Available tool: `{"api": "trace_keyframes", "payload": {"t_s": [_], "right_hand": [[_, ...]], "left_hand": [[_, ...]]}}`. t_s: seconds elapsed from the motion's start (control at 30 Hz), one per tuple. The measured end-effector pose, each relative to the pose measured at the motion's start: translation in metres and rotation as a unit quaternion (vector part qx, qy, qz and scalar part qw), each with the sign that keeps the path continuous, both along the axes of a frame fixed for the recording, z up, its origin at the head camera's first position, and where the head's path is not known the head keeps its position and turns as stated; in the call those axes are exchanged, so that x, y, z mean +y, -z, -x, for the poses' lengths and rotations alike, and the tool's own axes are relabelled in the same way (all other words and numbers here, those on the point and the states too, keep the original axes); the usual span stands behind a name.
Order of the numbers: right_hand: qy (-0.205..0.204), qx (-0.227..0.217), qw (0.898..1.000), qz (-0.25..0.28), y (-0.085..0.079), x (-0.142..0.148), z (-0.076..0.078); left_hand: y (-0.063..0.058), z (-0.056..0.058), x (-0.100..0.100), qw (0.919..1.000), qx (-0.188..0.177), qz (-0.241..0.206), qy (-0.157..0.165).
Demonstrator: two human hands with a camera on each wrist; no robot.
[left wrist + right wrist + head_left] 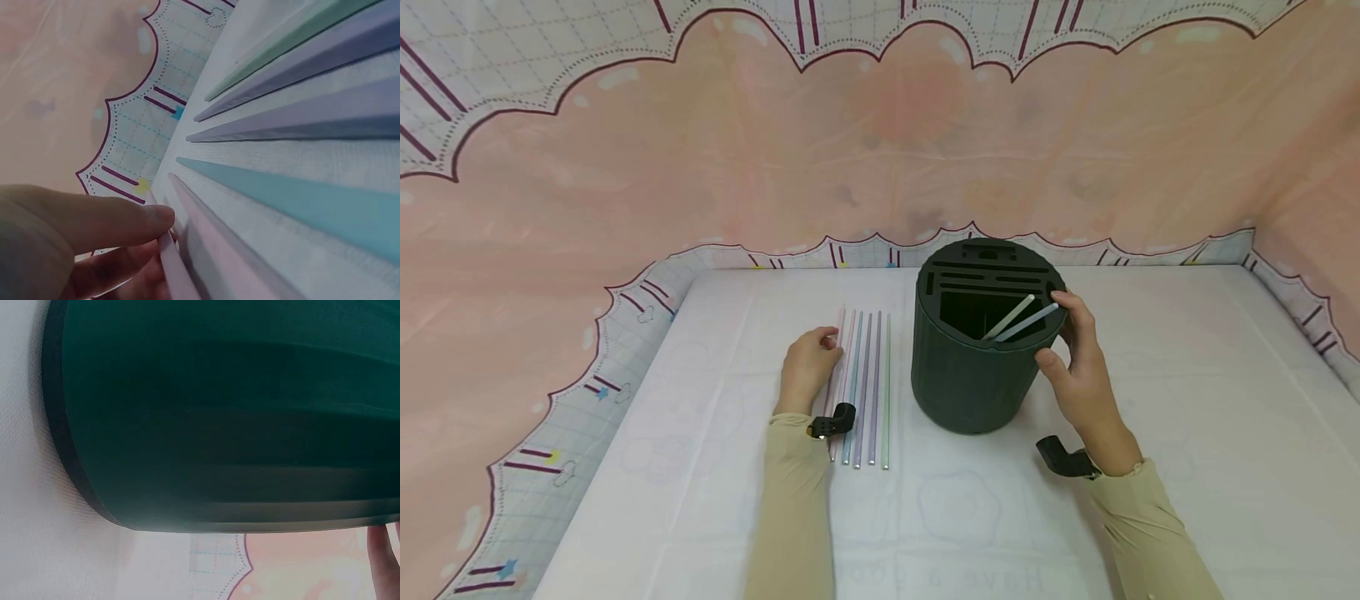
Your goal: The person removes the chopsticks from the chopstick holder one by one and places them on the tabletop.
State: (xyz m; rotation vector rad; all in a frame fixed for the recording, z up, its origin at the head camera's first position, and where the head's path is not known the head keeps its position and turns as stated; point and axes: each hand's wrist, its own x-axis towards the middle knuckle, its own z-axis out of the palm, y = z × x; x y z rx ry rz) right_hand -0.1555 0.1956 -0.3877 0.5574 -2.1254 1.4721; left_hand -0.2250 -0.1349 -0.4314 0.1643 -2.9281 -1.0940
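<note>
My left hand (807, 367) pinches a pink chopstick (178, 272) between thumb and fingers at the left end of a row. Beside it on the table lie another pink chopstick (219, 244), a light blue one (312, 200), two purple ones and a green one (887, 392), roughly parallel. A dark green round knife holder (973, 375) stands upright right of the row, its slotted top facing up. A pale green chopstick (1011, 315) and a pale blue chopstick (1030, 321) lean out of its large opening. My right hand (1082, 375) grips the holder's right side near the rim.
A white cloth (700, 467) covers the table. Behind and to the sides hangs a peach curtain (850, 150) with a scalloped, checked border. Each wrist carries a small black camera, the left one (835, 421) low over the chopsticks.
</note>
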Motion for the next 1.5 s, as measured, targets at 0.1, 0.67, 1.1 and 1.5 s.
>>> {"api": "trace_keyframes", "payload": {"t_s": [0.1,0.67,1.1,1.5], "right_hand": [[0.0,-0.001,1.0,-0.001,-0.001,0.0,0.0],[0.003,-0.002,1.0,-0.008,0.002,0.001,0.0],[0.003,0.005,1.0,-0.008,0.001,0.001,0.0],[-0.001,-0.002,1.0,-0.008,-0.001,0.001,0.0]], "left_hand": [[0.0,-0.001,0.001,0.9999,-0.001,0.015,-0.002],[-0.005,-0.003,0.0,0.9993,0.012,0.035,0.003],[-0.032,-0.007,0.003,0.9971,0.013,0.025,0.071],[-0.065,-0.019,0.012,0.9914,0.026,0.038,0.123]]}}
